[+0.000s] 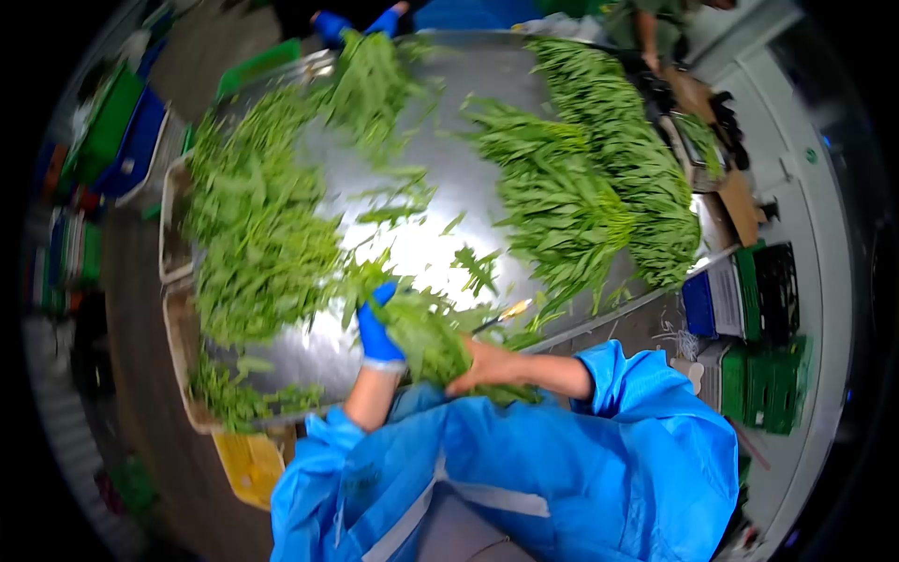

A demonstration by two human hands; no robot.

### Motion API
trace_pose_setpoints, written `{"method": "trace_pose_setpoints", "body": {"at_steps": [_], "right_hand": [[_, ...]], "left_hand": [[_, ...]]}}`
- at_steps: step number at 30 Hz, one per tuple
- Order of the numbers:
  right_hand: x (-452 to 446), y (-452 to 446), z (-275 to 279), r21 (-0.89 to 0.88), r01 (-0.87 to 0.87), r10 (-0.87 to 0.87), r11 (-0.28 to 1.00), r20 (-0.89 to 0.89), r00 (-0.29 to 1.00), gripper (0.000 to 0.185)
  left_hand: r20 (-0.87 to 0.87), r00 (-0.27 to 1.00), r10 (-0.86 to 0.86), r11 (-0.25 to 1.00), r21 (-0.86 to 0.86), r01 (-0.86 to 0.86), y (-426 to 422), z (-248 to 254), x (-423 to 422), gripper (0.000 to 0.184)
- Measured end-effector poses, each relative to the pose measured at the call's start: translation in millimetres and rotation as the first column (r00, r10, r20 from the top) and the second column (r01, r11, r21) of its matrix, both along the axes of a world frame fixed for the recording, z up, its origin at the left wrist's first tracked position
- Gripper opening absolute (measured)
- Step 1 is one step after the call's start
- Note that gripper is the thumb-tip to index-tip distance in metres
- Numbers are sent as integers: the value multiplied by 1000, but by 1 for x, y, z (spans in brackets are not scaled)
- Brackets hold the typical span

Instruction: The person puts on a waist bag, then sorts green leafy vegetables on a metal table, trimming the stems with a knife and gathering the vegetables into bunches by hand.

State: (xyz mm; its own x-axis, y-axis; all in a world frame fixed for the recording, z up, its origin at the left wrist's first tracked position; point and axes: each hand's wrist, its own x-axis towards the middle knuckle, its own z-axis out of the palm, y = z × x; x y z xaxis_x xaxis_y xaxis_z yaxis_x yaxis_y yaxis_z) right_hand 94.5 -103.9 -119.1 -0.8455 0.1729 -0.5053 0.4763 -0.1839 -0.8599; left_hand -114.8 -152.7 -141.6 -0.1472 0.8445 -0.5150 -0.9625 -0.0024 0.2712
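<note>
A bunch of leafy greens is in both my hands, close to my body at the near edge of the metal table. My left hand, in a blue glove, is closed around its upper left side. My bare right hand grips the lower right end, its fingers partly hidden by leaves. Just beyond the right hand lies a slim tool with a yellowish part and a dark part; its kind is unclear. Loose leaves are scattered on the tabletop in front of me.
A loose heap of greens covers the table's left side. Bundled greens lie in rows on the right. Across the table, a person's blue-gloved hands are at another bunch. A yellow crate stands below left; green crates stand right.
</note>
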Motion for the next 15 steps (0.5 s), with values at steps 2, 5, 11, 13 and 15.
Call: {"method": "trace_pose_setpoints", "body": {"at_steps": [2, 5, 11, 13, 15], "right_hand": [[-13, 33, 4, -53, 44, -44, 998, 6, 999, 85], [-9, 61, 1, 240, -24, 15, 970, 40, 999, 76], [-8, 16, -5, -45, -111, 110, 993, -7, 994, 117], [-12, 8, -17, -14, -90, 89, 996, -72, 993, 112], [-15, 19, -16, 64, -50, 43, 997, 109, 993, 101]], "left_hand": [[10, 994, 111, 994, -20, -111, 0, -2, 1, 19], [60, 983, 176, 984, 16, -177, -10, -8, -3, 22], [20, 979, 202, 976, 73, -203, -32, -28, -3, 28], [30, 987, 160, 982, 93, -162, -36, -30, -7, 31], [34, 993, 113, 987, 113, -116, -40, -29, -18, 34]]}}
